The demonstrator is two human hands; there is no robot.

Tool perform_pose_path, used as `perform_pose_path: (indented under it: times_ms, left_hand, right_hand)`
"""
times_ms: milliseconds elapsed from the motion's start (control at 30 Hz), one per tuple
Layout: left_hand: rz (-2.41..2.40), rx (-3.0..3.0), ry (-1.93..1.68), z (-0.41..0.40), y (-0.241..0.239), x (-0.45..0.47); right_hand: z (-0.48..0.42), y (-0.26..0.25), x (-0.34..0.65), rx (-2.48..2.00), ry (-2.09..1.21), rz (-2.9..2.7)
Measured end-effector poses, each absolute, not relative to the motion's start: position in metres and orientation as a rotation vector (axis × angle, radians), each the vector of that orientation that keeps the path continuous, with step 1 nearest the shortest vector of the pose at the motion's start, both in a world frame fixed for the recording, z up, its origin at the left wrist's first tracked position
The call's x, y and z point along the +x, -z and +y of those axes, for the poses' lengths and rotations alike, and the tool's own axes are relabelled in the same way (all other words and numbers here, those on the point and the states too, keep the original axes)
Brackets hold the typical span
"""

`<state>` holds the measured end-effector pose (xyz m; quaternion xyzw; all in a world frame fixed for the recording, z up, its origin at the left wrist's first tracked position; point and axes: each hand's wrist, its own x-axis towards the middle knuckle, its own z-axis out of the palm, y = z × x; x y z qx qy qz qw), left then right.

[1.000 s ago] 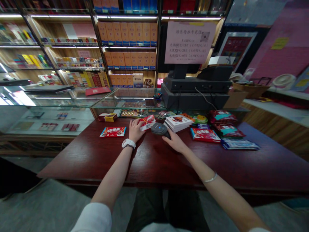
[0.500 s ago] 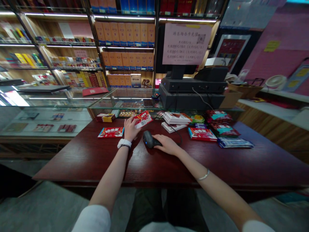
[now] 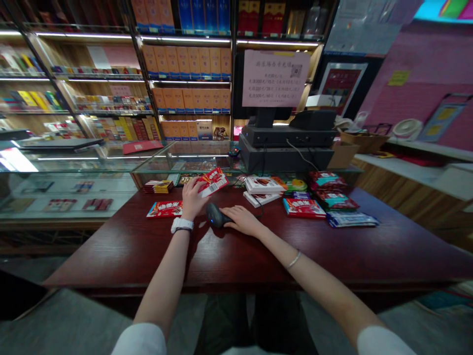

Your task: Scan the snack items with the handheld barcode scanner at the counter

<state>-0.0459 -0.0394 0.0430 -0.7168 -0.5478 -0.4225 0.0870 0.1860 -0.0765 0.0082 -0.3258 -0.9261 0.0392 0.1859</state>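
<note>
My left hand [image 3: 192, 198] grips a red snack packet [image 3: 215, 181] with white lettering. The packet is tilted above the desk, its white barcode panel showing. In my right hand [image 3: 242, 220] is the handle of a black barcode scanner [image 3: 214, 215], with a small blue light on its head. The scanner's head lies just below the raised packet, apart from it. Left of my left wrist, a second red packet [image 3: 164, 209] rests flat on the dark wooden desk [image 3: 236, 259]. Some fingers of my left hand are hidden behind the packet.
White boxes [image 3: 264, 185], a red packet stack [image 3: 303, 207], blue-white packets [image 3: 353, 219] and dark red bags [image 3: 335, 199] lie on the right. Small yellow-red packs [image 3: 158, 186] sit back left. A till monitor [image 3: 275, 79] and glass counter [image 3: 148, 165] stand behind.
The view has tilted up slightly. My left hand has raised the red packet a little, and my right hand has shifted the scanner slightly left. Both holds are unchanged.
</note>
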Motion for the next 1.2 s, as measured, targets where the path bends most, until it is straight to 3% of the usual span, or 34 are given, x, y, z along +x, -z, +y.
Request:
perform_pose_path:
  times_ms: [333, 533, 967, 1200]
  left_hand:
    - [-1.573, -2.190, 1.244, -0.049, -0.053, -0.039]
    - [-1.486, -2.294, 1.199, -0.051, -0.055, -0.022]
    - [-1.297, -2.579, 1.027, -0.057, -0.060, 0.056]
    - [-1.275, -2.640, 1.008, -0.055, -0.048, 0.072]
  right_hand:
    - [-0.069, -0.004, 0.185, -0.872, -0.287, -2.311]
    - [-0.049, -0.008, 0.223, -0.988, -0.129, -1.907]
    - [-0.042, -0.013, 0.313, -1.100, -0.049, -1.928]
    - [-0.042, -0.009, 0.323, -1.029, -0.210, -1.919]
